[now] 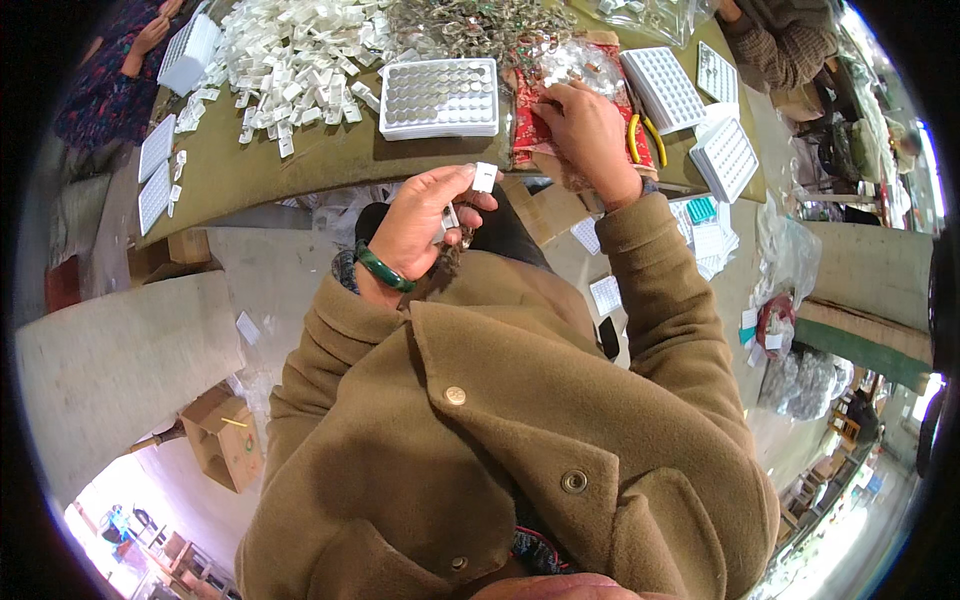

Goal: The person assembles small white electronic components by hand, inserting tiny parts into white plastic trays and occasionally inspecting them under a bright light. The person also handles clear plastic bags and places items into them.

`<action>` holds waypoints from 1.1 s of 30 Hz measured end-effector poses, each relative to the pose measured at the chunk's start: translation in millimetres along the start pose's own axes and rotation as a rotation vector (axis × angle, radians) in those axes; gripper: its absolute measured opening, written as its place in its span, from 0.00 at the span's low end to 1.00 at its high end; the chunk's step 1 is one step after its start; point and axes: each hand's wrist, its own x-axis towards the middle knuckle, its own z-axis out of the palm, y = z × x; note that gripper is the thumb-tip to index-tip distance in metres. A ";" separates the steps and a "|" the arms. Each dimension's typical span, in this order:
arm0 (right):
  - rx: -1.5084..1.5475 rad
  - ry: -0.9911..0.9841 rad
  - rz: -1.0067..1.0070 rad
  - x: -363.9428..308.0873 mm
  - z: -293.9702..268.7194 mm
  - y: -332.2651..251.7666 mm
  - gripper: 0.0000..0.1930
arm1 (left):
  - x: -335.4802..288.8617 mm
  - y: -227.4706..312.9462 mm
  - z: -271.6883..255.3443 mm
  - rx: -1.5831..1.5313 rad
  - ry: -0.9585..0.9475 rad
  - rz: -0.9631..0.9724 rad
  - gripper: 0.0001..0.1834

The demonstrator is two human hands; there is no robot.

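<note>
Left hand (408, 228) — thumb and finger pinching small white piece (484, 177) near front edge of table (330, 162), below white tray (440, 131). Right hand (588, 135) at red cloth (526, 132) beside clear bits (590, 62) — fingers bunched, cannot tell if holding.

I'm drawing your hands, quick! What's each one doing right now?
Left hand: closed, pinching a small white piece.
Right hand: fingers bent over the red cloth; can't tell if they hold anything.

Place: workshop | heaped white plastic parts (295, 65) | gridded trays (440, 131) | yellow-handled pliers (634, 140) | cardboard box (228, 447)
</note>
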 end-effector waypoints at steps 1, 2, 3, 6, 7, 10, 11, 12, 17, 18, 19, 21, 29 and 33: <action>0.004 -0.004 -0.012 -0.9 -1.0 1.3 0.10 | -1.1 1.0 -0.4 0.024 0.008 -0.009 0.17; 0.008 -0.024 -0.008 -3.0 -2.8 2.5 0.10 | -1.5 0.6 0.4 -0.032 -0.052 0.021 0.17; 0.010 -0.049 0.007 -5.7 -4.7 3.5 0.10 | -2.4 1.2 0.2 -0.020 -0.044 0.020 0.17; 0.043 0.004 0.005 -17.9 -9.7 3.2 0.10 | -5.2 1.7 -0.3 0.008 0.005 -0.005 0.18; 0.067 0.022 0.002 -20.7 -11.5 3.1 0.09 | -5.8 1.0 0.0 -0.018 -0.022 0.002 0.18; 0.011 -0.019 0.039 -23.4 -15.7 2.2 0.09 | -6.4 -1.8 1.4 -0.012 -0.003 0.009 0.18; -0.011 -0.047 0.060 -23.4 -17.5 1.7 0.09 | -6.3 -2.5 1.6 -0.030 -0.019 0.010 0.17; -0.017 -0.058 0.049 -23.6 -19.5 1.1 0.09 | -5.7 -3.1 1.7 -0.055 -0.046 0.022 0.17; 0.088 -0.077 0.108 -22.8 -32.3 -1.8 0.09 | -0.1 -0.4 0.1 -0.157 -0.087 0.028 0.17; 0.344 -0.215 0.353 -21.1 -35.7 -1.3 0.09 | 2.1 1.8 -0.4 -0.179 -0.122 0.022 0.17; 0.635 -0.206 0.445 -21.1 -37.0 -2.4 0.08 | 3.9 3.0 0.3 -0.213 -0.121 0.017 0.17; 1.232 -0.175 0.613 -22.4 -38.7 -5.5 0.07 | 7.3 5.9 2.8 -0.282 -0.102 0.000 0.17; 1.621 -0.286 0.701 -30.7 -35.9 -30.1 0.10 | 4.7 8.8 15.5 -0.352 -0.107 0.048 0.16; 1.626 -0.213 0.583 -29.3 -30.0 -47.5 0.12 | 3.5 12.1 13.9 -0.340 -0.122 0.069 0.15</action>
